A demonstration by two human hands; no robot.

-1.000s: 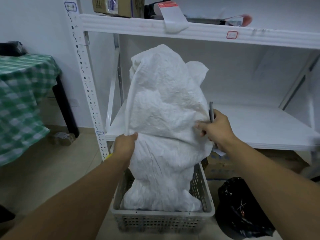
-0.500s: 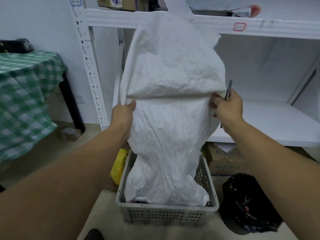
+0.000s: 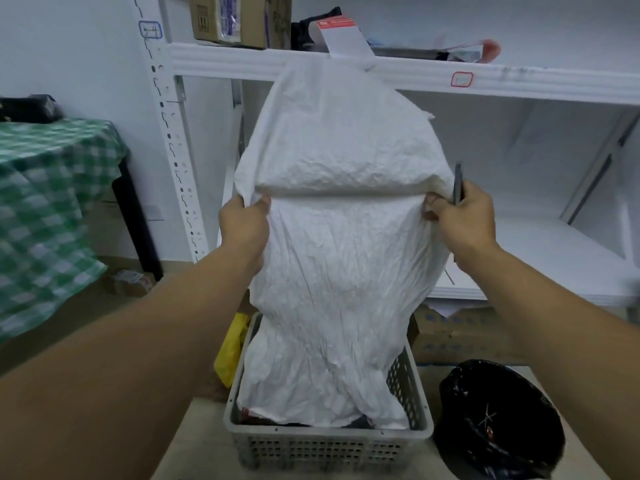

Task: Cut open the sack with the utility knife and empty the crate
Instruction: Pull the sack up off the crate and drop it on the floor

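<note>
A crumpled white woven sack (image 3: 339, 258) stands upright over the grey perforated crate (image 3: 329, 445), its lower end inside the crate. My left hand (image 3: 244, 225) pinches the sack's left side at mid height. My right hand (image 3: 462, 220) grips the right side and also holds the dark slim utility knife (image 3: 458, 183), which points upward. The sack's upper part folds over above my hands. Dark and red contents show at the sack's open bottom edge inside the crate.
A white metal shelf unit (image 3: 485, 77) stands behind the sack, with cardboard boxes (image 3: 239, 19) on top. A black bag-lined bin (image 3: 498, 414) sits right of the crate, a yellow packet (image 3: 232, 348) to its left. A green checked tablecloth (image 3: 45, 209) covers a table at left.
Both hands have lifted the sack higher out of the crate, up to shelf level. Contents now show at its bottom edge in the crate.
</note>
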